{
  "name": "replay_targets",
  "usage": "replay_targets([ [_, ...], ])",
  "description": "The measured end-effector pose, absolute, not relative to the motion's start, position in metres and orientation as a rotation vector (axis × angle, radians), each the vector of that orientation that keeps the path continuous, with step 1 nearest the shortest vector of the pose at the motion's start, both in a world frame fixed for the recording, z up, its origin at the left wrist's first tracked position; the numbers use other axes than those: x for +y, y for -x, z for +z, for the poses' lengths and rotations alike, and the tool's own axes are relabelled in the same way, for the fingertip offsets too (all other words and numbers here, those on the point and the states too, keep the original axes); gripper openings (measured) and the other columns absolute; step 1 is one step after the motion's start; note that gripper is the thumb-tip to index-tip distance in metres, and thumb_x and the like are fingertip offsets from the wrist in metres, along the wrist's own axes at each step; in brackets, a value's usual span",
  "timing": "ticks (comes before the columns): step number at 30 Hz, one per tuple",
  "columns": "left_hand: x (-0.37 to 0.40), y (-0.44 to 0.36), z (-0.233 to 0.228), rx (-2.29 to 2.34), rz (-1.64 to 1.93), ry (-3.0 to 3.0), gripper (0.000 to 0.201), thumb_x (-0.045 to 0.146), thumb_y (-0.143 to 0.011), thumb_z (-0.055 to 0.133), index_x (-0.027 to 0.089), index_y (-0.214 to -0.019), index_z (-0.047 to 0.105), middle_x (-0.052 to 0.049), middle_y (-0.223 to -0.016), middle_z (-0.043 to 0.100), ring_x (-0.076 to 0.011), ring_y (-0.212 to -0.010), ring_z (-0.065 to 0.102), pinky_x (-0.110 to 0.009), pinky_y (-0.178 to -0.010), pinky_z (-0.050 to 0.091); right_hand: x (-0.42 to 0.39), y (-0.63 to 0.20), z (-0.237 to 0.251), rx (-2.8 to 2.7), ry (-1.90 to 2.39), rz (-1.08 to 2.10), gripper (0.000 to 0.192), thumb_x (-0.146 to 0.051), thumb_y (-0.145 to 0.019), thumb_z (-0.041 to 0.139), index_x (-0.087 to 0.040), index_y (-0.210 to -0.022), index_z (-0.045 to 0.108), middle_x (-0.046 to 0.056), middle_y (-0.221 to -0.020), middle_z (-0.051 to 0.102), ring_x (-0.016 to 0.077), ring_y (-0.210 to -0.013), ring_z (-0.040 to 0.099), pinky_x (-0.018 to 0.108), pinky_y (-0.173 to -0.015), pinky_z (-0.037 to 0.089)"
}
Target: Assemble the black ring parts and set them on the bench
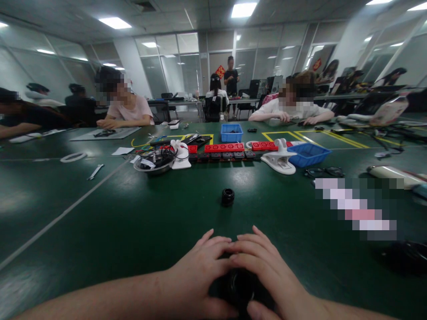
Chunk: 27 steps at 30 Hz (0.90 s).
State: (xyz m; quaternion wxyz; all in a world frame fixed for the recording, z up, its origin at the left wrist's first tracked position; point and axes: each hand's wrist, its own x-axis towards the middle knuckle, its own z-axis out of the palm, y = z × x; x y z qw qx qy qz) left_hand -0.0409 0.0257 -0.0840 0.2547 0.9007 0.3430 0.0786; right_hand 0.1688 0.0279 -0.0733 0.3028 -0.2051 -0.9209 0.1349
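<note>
At the near edge of the green table (pixel 110 222), the person's left hand (pixel 196 271) and right hand (pixel 267 271) meet over a round black part (pixel 240 286), the fingers of both curled around it so that their fingertips touch above it — only its dark middle shows between the palms. A small black ring-shaped piece (pixel 227 197) stands alone on the table ahead of the hands, well apart from them. Farther off lie a metal bowl (pixel 155 161) of wires, a row of red power strips (pixel 224 147), a white clamp (pixel 279 160) and two blue trays (pixel 308 154). A wrench (pixel 95 172) lies to the left, beside a white line. Across the table, other people sit with their hands on their own work.
</note>
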Motion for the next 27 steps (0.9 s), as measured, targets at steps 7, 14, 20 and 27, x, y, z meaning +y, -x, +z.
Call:
replay_targets([
  [7,0.024,0.037,-0.08,0.95,0.18,-2.442,0.071,0.034,-0.064,0.073,0.027,-0.128,0.041,-0.009,-0.13,0.046,-0.0301,-0.122,0.038,-0.058,-0.103,0.015,0.029,-0.165,-0.073,-2.456,0.576,0.46,0.051,-0.055,-0.086,0.038,-0.014,-0.113,0.051,0.012,-0.111,0.059,0.0223,-0.107,0.052,0.046,-0.102,0.028],
  [14,0.026,0.037,-0.076,0.961,0.149,-2.431,0.071,0.035,-0.064,0.074,0.025,-0.127,0.043,-0.01,-0.13,0.046,-0.031,-0.122,0.038,-0.058,-0.103,0.015,0.028,-0.164,-0.076,-2.417,0.585,0.477,0.052,-0.058,-0.085,0.039,-0.015,-0.112,0.051,0.011,-0.107,0.06,0.021,-0.102,0.054,0.042,-0.101,0.03],
  [20,0.027,0.04,-0.082,0.921,0.187,-2.398,0.071,0.035,-0.065,0.072,0.028,-0.129,0.04,-0.007,-0.131,0.046,-0.0351,-0.122,0.037,-0.064,-0.101,0.013,0.026,-0.162,-0.08,-2.359,0.644,0.489,0.052,-0.058,-0.076,0.053,-0.016,-0.106,0.054,0.009,-0.1,0.06,0.0198,-0.094,0.053,0.034,-0.087,0.041],
  [27,0.028,0.04,-0.084,0.911,0.182,-2.42,0.06,0.037,-0.066,0.071,0.03,-0.121,0.049,-0.005,-0.128,0.047,-0.0343,-0.121,0.038,-0.061,-0.102,0.013,0.027,-0.157,-0.082,-2.44,0.561,0.552,0.024,-0.033,-0.08,0.053,-0.017,-0.097,0.058,0.005,-0.094,0.06,0.0183,-0.092,0.049,0.033,-0.082,0.042],
])
